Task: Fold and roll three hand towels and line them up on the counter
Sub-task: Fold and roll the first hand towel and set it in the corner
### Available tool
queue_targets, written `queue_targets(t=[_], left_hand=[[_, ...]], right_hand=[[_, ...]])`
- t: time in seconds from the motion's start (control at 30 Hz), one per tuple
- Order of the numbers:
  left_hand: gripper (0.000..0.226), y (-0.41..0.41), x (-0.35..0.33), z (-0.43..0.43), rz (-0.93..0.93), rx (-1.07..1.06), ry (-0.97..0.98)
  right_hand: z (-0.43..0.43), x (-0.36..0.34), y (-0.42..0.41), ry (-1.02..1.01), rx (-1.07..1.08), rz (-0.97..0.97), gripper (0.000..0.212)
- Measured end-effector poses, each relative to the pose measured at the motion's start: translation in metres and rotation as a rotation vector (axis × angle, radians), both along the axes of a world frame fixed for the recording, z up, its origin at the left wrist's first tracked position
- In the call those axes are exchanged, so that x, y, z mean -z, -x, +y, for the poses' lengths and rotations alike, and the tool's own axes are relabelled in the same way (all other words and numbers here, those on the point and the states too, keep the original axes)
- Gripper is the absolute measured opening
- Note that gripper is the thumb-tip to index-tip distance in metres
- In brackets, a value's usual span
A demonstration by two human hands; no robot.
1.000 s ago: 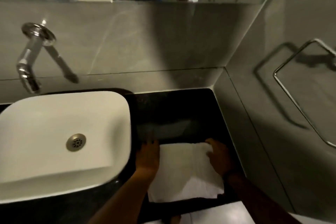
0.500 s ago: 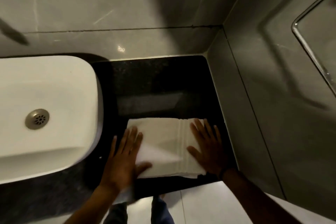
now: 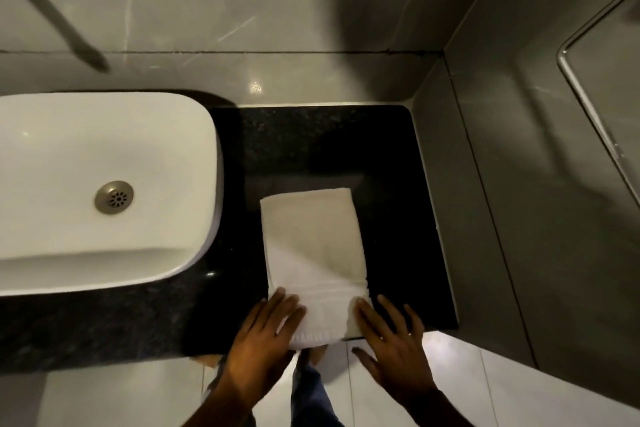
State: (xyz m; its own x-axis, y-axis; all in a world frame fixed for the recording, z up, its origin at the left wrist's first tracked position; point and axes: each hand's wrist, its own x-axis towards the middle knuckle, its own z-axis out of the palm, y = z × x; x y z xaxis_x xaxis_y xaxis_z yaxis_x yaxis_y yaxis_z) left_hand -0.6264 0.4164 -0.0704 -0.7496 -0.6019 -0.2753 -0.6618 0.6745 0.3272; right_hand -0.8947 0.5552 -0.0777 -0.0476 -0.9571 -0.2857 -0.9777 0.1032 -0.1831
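Dim, heavy shadows, edges warped.

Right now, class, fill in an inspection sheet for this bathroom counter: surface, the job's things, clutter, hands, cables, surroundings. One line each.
Surface: black speckled counter, bare apart from one towel.
Job's things: one white hand towel folded into a long strip, lying flat and pointing away from the person, near end overhanging the counter's front edge; not rolled. No other towels seen.
Clutter: nothing seen.
Hands: left hand and right hand open, fingers spread, pressing the towel's near end from either side.
Cables: nothing seen.
Surroundings: white basin with drain to the left; grey tiled walls; metal rail on the right wall; pale floor below.
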Motion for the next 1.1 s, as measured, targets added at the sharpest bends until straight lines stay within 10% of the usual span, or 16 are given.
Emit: queue_targets(t=[0.17, 0.33, 0.53, 0.73, 0.93, 1.1], left_hand=[[0.028, 0.003, -0.004, -0.011, 0.26, -0.01, -0.021], [0.026, 0.027, -0.027, -0.038, 0.379, -0.506, -0.25], [0.03, 0.035, -0.011, -0.037, 0.127, -0.356, -0.114], [0.044, 0.035, -0.023, -0.055, -0.108, 0.099, 0.035], [0.03, 0.068, -0.042, -0.112, 0.277, -0.39, -0.28], [0.051, 0.072, -0.026, -0.112, 0.078, -0.15, 0.017]], right_hand=[[-0.002, -0.004, 0.016, 0.223, 0.086, -0.078, 0.036], [-0.049, -0.027, 0.022, 0.092, 0.607, -0.562, 0.03], [-0.05, -0.014, 0.023, 0.136, 0.161, -0.01, 0.027], [-0.052, -0.016, 0.042, 0.083, -0.028, -0.028, 0.044], [-0.117, -0.037, 0.043, 0.085, 0.522, -0.462, 0.021], [-0.103, -0.022, 0.051, 0.156, 0.176, -0.071, 0.051]])
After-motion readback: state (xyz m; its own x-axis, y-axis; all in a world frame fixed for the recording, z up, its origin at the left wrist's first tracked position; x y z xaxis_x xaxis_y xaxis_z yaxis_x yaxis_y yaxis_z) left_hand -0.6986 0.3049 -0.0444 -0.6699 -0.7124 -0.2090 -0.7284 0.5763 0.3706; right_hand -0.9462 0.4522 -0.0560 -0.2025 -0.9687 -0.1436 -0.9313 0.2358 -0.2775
